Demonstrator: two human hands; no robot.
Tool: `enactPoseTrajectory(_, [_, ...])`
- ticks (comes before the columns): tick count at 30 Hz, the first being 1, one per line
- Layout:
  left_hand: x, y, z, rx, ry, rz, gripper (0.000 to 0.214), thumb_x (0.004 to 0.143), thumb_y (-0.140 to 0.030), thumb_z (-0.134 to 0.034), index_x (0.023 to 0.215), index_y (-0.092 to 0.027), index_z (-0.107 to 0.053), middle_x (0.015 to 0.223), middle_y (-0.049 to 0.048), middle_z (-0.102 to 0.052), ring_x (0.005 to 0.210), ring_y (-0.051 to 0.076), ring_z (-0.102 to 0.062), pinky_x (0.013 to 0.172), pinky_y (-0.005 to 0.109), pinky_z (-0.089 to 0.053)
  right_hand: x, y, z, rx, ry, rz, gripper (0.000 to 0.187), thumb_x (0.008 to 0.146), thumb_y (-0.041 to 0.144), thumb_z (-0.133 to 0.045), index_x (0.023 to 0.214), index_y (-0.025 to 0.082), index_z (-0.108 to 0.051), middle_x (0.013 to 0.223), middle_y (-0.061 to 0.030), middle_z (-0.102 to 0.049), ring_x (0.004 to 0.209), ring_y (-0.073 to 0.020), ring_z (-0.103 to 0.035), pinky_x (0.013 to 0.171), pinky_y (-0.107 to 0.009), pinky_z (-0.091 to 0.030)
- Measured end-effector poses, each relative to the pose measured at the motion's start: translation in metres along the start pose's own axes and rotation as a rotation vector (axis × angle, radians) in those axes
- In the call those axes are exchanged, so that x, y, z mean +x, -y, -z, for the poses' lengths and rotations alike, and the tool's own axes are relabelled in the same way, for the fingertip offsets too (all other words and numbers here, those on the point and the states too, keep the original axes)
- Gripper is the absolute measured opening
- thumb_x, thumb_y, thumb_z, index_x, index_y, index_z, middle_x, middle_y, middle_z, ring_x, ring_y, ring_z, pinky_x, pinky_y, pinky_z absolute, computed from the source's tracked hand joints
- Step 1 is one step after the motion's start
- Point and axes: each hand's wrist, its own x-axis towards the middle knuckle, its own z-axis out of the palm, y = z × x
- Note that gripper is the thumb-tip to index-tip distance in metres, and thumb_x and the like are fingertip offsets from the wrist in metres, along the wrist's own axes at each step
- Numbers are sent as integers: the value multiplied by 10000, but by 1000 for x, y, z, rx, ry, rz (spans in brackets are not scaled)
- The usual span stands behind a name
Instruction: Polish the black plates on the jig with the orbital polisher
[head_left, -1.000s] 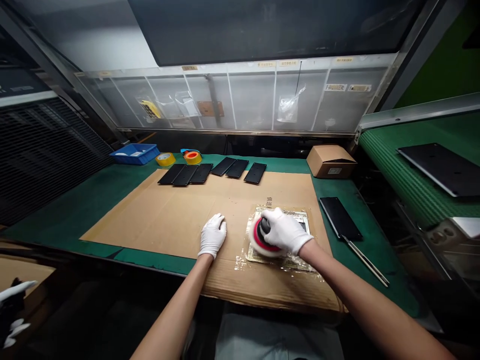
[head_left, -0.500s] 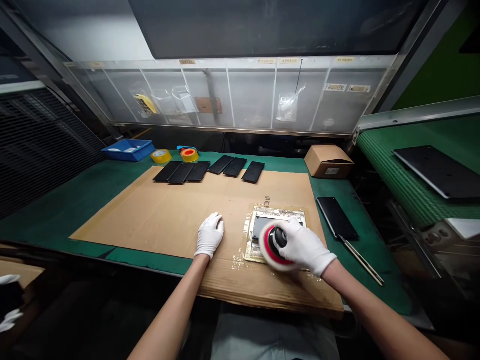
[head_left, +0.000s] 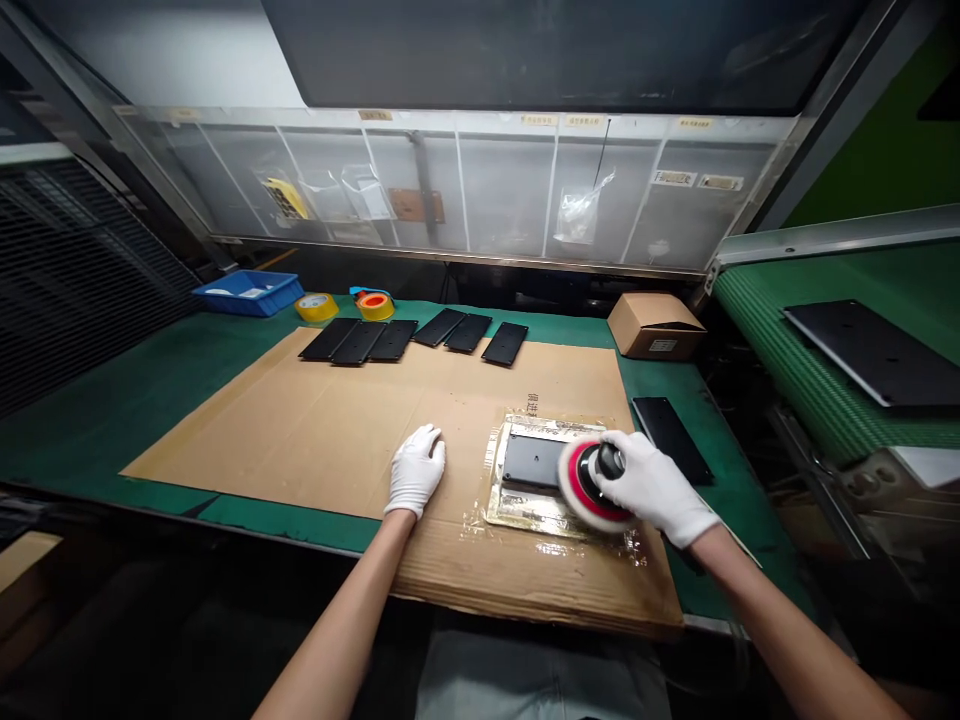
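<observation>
My right hand (head_left: 660,488), in a white glove, grips the black knob of a round red-and-white pad tool (head_left: 583,484). The pad is tilted over the right end of a dark rectangular plate (head_left: 529,460) that sits in a taped-down shiny holder (head_left: 517,510) on a cardboard sheet (head_left: 337,430). My left hand (head_left: 415,468), also gloved, rests on the cardboard left of the holder with its fingers curled down, holding nothing.
Several black plates (head_left: 390,338) lie in a row at the far edge of the cardboard. Another black plate (head_left: 671,438) lies right of my hand. A small cardboard box (head_left: 654,326), tape rolls (head_left: 316,307), a blue tray (head_left: 247,292) and a green conveyor (head_left: 825,330) with a dark panel (head_left: 874,352) surround the green table.
My right hand has slid the pad tool from the left end of the plate to its right end, uncovering the dark plate. My left hand stays put.
</observation>
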Motion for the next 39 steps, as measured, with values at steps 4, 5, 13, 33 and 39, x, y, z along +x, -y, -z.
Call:
enactPoseTrajectory(4, [-1, -1, 1, -6, 5, -6, 335, 952, -285, -527, 1158, -176, -768, 1367, 134, -713, 1318, 294, -649, 1207, 436, -455, -10, 7, -10, -32, -7, 18, 452, 904, 448, -654, 1342, 338, -636, 1059, -54, -640, 783, -194, -627, 684, -280, -412])
enactPoseTrajectory(5, [-1, -2, 2, -7, 4, -8, 332, 951, -283, -529, 1157, -181, -768, 1366, 130, -714, 1319, 293, -649, 1207, 437, -456, -4, 8, -9, -56, -20, 4, 449, 906, 455, -651, 1339, 336, -637, 1064, -58, -638, 769, -195, -624, 669, -284, -400])
enactPoseTrajectory(13, [-1, -2, 2, 3, -8, -16, 334, 949, -282, -521, 1145, -187, -774, 1344, 123, -727, 1299, 294, -662, 1198, 433, -469, 14, -3, 7, -86, -30, -43, 381, 909, 496, -627, 1227, 293, -678, 1019, -71, -621, 756, -193, -625, 648, -278, -373])
enactPoseTrajectory(33, [8, -9, 13, -69, 14, 53, 307, 918, -257, -528, 1083, -186, -777, 1323, 132, -738, 1304, 296, -660, 1209, 441, -451, 74, 29, -7, -156, -90, 107, 790, 822, 402, -753, 1511, 165, -448, 1445, -250, -526, 1335, -395, -487, 1043, -454, -374])
enactPoseTrajectory(39, [-47, -73, 23, -461, -106, 132, 453, 931, -330, -565, 1339, -152, -650, 1451, 170, -645, 1393, 315, -581, 1257, 483, -380, 58, 51, -51, -97, 278, 411, 1167, 594, 418, -870, 1606, 154, -351, 1342, -216, -593, 1196, -390, -565, 1009, -478, -444])
